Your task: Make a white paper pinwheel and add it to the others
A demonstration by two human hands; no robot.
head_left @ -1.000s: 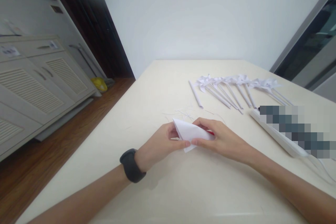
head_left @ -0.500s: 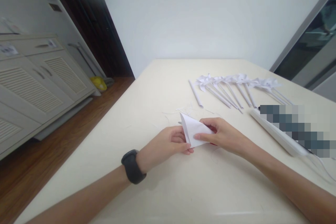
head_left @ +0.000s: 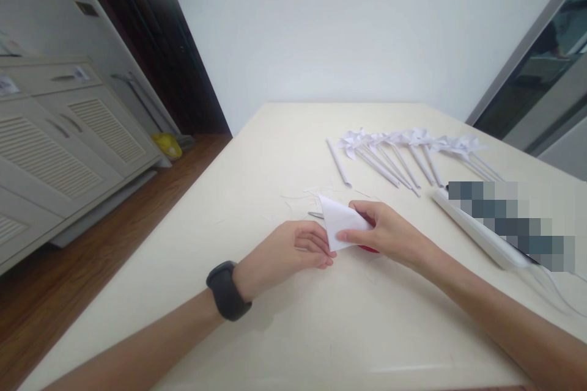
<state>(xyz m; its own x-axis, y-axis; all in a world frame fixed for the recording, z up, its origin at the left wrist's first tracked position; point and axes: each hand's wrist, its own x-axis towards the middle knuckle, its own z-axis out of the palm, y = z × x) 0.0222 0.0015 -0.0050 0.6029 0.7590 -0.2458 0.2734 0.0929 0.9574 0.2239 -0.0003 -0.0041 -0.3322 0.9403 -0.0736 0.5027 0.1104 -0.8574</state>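
Since a second ago the folded white paper (head_left: 340, 220) has shifted up and right a touch, from lying low across both hands to standing more on edge, and the left hand (head_left: 293, 250) has slipped back off most of it.

Right hand (head_left: 389, 235): fingers curled, thumb pressed on the paper's lower right face, pinching it. Something red (head_left: 369, 248) shows under that palm, with a thin grey tip (head_left: 315, 215) poking out left of the paper; probably scissors, can't confirm. Left hand: half curled, fingertips just touching the paper's lower corner, not clearly gripping. Black wristband (head_left: 227, 290) on that wrist.

Paper sits centre frame, just above the cream table (head_left: 321, 330), between the two hands.

Upper right of centre: row of finished white paper pinwheels (head_left: 408, 153) on sticks, one bare paper stick (head_left: 338, 162) at their left. Thin paper offcuts (head_left: 312, 194) lie just behind the hands. White flat object (head_left: 477, 232) at right, partly pixelated.

Risks, my read:
- One-hand pinch only; paper can pivot and the fold layers slip out of line.
- If that is a blade, left fingertips are close to the tip.
- Offcuts near the work could get caught in a fold.
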